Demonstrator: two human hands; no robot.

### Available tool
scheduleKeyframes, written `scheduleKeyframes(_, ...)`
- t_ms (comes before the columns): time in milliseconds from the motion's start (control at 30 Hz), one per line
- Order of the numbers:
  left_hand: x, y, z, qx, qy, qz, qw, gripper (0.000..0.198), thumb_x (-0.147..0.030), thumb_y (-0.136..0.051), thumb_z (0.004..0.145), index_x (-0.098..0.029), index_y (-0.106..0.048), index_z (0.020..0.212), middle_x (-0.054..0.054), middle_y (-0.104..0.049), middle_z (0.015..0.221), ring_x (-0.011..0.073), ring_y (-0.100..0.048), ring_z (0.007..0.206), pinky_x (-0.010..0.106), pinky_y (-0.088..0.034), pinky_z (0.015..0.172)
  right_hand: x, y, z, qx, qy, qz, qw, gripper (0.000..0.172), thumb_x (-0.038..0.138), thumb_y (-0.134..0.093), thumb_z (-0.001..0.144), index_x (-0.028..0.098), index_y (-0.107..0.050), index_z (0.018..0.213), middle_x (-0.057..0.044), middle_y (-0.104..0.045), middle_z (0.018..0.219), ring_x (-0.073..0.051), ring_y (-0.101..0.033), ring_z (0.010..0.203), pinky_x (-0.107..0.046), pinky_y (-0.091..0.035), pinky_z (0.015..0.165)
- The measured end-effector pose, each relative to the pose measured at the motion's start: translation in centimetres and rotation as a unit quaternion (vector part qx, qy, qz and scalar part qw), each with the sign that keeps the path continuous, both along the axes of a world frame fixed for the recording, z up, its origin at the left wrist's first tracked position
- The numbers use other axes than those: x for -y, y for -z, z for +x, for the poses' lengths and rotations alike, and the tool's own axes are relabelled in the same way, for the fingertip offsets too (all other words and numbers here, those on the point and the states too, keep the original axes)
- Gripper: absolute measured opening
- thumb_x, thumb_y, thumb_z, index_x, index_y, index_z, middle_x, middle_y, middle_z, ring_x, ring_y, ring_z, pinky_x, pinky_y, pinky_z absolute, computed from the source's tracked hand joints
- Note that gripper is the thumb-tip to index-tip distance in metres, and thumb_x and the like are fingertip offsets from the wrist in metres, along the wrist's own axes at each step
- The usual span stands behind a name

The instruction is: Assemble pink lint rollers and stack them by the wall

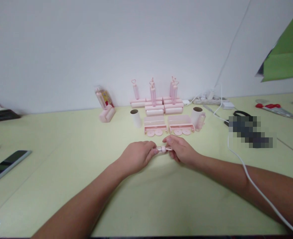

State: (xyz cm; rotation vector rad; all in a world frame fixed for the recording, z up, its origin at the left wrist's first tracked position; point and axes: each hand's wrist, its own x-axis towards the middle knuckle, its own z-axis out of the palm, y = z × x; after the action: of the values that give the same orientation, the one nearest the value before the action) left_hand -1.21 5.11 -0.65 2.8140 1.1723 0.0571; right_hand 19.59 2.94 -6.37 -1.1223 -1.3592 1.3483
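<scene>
My left hand [137, 155] and my right hand [180, 149] meet over the pale green table [61, 186], both closed on a small pink handle piece [163, 149] held between them. Just beyond lie two pink clear covers with round discs [155, 125] [180, 125]. A white paper roll [136, 118] stands to their left. Another roll with a pink holder [198, 119] stands to their right. Behind them several assembled pink lint rollers [153, 99] stand in a row by the wall.
A packaged pink roller [105, 105] leans at the back left. A phone [4, 166] lies at the left edge. A white cable [256, 189] crosses my right forearm. Power strip [210, 99], red-handled scissors [276, 109] and a blurred dark object [249, 132] lie at right.
</scene>
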Motion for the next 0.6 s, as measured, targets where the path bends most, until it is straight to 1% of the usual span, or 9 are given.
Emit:
scheduleKeyframes(33, 0.1, 0.0, 0.1, 0.004, -0.007, 0.007, 1.000, 0.040, -0.043, -0.027, 0.102, -0.020, -0.060, 0.106, 0.007, -0.069, 0.094, 0.0227, -0.065, 0.087, 0.032, -0.046, 0.074, 0.0, -0.2, 0.0, -0.013, -0.012, -0.034, 0.999, 0.038, 0.055, -0.044, 0.093, 0.019, -0.056, 0.093, 0.004, -0.059, 0.058, -0.006, -0.036, 0.034, -0.019, -0.025, 0.032)
scheduleKeyframes(100, 0.4, 0.1, 0.7, 0.002, -0.020, 0.019, 1.000, 0.042, -0.044, -0.026, 0.102, -0.019, -0.060, 0.105, 0.008, -0.068, 0.094, 0.0230, -0.065, 0.087, 0.033, -0.046, 0.075, 0.1, -0.6, -0.1, -0.037, -0.035, -0.091, 0.994, 0.037, 0.055, -0.048, 0.091, 0.019, -0.055, 0.089, 0.004, -0.060, 0.057, -0.006, -0.032, 0.030, -0.018, -0.018, 0.028)
scheduleKeyframes(200, 1.3, 0.6, 2.0, -0.016, -0.027, 0.045, 0.998, 0.040, -0.044, -0.029, 0.102, -0.017, -0.059, 0.103, 0.010, -0.067, 0.095, 0.0241, -0.063, 0.087, 0.035, -0.046, 0.075, 0.5, -0.6, -0.3, -0.069, -0.034, -0.134, 0.988, 0.027, 0.045, -0.059, 0.087, 0.019, -0.053, 0.083, 0.003, -0.063, 0.059, -0.005, -0.037, 0.031, -0.016, -0.022, 0.028)
scheduleKeyframes(267, 1.8, 0.9, 2.8, -0.023, -0.024, 0.075, 0.997, 0.037, -0.043, -0.033, 0.101, -0.016, -0.059, 0.103, 0.010, -0.065, 0.096, 0.0251, -0.061, 0.087, 0.037, -0.045, 0.076, 0.7, -0.5, -0.5, -0.093, -0.014, -0.135, 0.986, 0.026, 0.044, -0.058, 0.087, 0.020, -0.052, 0.079, 0.004, -0.061, 0.057, -0.005, -0.039, 0.032, -0.016, -0.025, 0.029)
scheduleKeyframes(300, 2.1, 1.0, 3.2, -0.024, -0.022, 0.089, 0.996, 0.036, -0.042, -0.034, 0.100, -0.016, -0.058, 0.103, 0.011, -0.065, 0.096, 0.0257, -0.060, 0.088, 0.038, -0.045, 0.076, 0.9, -0.4, -0.6, -0.101, -0.006, -0.130, 0.986, 0.028, 0.045, -0.056, 0.087, 0.020, -0.051, 0.077, 0.005, -0.059, 0.054, -0.006, -0.038, 0.031, -0.016, -0.025, 0.029)
scheduleKeyframes(400, 2.7, 1.3, 3.9, -0.029, -0.019, 0.111, 0.993, 0.034, -0.036, -0.030, 0.101, -0.015, -0.057, 0.101, 0.011, -0.063, 0.095, 0.0264, -0.060, 0.086, 0.040, -0.046, 0.074, 1.4, -0.5, -1.0, -0.100, 0.017, -0.109, 0.989, 0.033, 0.047, -0.053, 0.089, 0.021, -0.047, 0.070, 0.009, -0.046, 0.044, -0.005, -0.029, 0.028, -0.017, -0.021, 0.027)
scheduleKeyframes(500, 3.2, 1.5, 4.3, -0.027, -0.029, 0.096, 0.995, 0.034, -0.035, -0.027, 0.101, -0.015, -0.055, 0.104, 0.011, -0.063, 0.094, 0.0252, -0.061, 0.081, 0.038, -0.047, 0.069, 1.8, -0.8, -1.3, -0.087, 0.034, -0.108, 0.990, 0.035, 0.044, -0.054, 0.088, 0.021, -0.043, 0.064, 0.011, -0.036, 0.041, -0.005, -0.025, 0.029, -0.017, -0.018, 0.028)
scheduleKeyframes(600, 3.4, 1.5, 4.3, -0.019, -0.048, 0.073, 0.996, 0.034, -0.039, -0.028, 0.101, -0.016, -0.053, 0.105, 0.010, -0.063, 0.093, 0.0236, -0.063, 0.078, 0.035, -0.047, 0.065, 1.9, -1.0, -1.4, -0.091, 0.047, -0.114, 0.988, 0.031, 0.038, -0.054, 0.086, 0.022, -0.042, 0.062, 0.010, -0.035, 0.041, -0.005, -0.025, 0.031, -0.017, -0.017, 0.030)
